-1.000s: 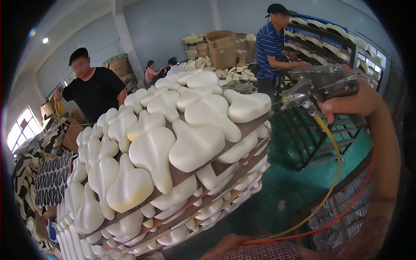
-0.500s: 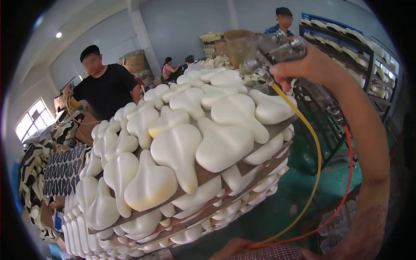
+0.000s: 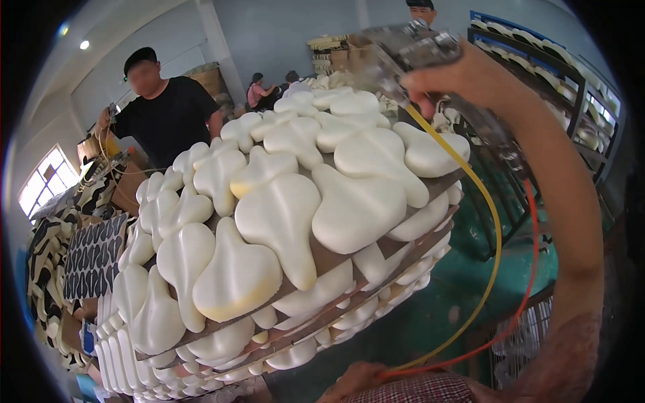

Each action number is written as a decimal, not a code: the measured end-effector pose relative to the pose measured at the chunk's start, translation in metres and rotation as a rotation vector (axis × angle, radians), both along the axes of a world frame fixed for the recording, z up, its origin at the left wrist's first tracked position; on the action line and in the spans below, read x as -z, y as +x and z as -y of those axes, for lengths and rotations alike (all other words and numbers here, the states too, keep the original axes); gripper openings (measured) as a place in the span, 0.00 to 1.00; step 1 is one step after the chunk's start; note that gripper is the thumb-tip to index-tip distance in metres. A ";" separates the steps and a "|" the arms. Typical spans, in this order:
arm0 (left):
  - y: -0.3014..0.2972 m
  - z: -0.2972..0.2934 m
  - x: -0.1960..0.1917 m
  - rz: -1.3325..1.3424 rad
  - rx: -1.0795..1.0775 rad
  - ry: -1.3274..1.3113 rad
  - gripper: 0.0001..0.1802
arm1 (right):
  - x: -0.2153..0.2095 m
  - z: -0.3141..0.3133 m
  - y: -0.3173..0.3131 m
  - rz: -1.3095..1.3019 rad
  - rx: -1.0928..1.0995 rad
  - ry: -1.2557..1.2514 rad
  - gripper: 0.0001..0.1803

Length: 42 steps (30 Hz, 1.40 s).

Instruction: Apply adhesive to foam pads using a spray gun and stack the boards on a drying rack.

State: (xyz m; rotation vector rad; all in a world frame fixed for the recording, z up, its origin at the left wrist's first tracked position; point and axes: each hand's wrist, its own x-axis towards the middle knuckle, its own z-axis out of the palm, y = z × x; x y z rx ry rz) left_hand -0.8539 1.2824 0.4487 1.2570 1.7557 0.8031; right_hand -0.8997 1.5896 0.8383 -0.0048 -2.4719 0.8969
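My right hand (image 3: 447,77) is raised above the far right corner of a stack of boards. It is closed around a metal spray gun (image 3: 410,47), blurred by motion. From the gun area a yellow hose (image 3: 496,228) and a red hose (image 3: 535,248) loop down to my left hand (image 3: 355,381) at the lower edge. That hand is closed on the hoses, its fingers partly out of view. Several cream-white foam saddle pads (image 3: 279,215) lie on the top board (image 3: 302,269), a few with yellowish edges. More pads sit on the boards below.
A person in black (image 3: 168,114) stands beyond the stack at left, holding a spray tool; others are farther back. A dark rack (image 3: 574,101) of pads stands at right. Black-and-white pieces (image 3: 47,269) are heaped at left beside a patterned dark sheet (image 3: 97,258).
My right hand and the spray gun have shifted slightly left and up. The view has moved a little, so the stack appears slightly larger. My left hand stays low with the hoses.
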 end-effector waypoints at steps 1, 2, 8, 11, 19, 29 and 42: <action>-0.001 0.000 -0.005 0.005 0.006 -0.004 0.11 | 0.000 0.005 -0.006 -0.062 0.019 0.005 0.12; -0.001 0.000 -0.008 -0.002 0.021 -0.001 0.11 | -0.006 0.014 -0.003 0.049 0.061 -0.027 0.10; 0.010 0.015 -0.002 0.062 0.009 0.081 0.12 | 0.000 0.043 0.074 0.197 -0.009 -0.036 0.11; 0.019 0.011 -0.019 0.031 0.095 0.133 0.12 | -0.005 0.035 0.091 0.210 0.024 -0.060 0.13; 0.052 0.035 -0.005 -0.007 0.116 0.145 0.11 | -0.003 0.061 0.156 0.253 0.102 -0.020 0.16; 0.091 0.056 -0.012 -0.008 0.193 0.188 0.12 | -0.005 0.067 0.194 0.161 0.131 -0.107 0.16; 0.057 0.128 -0.009 0.015 0.158 0.014 0.14 | 0.007 0.118 0.092 0.095 -0.026 -0.166 0.10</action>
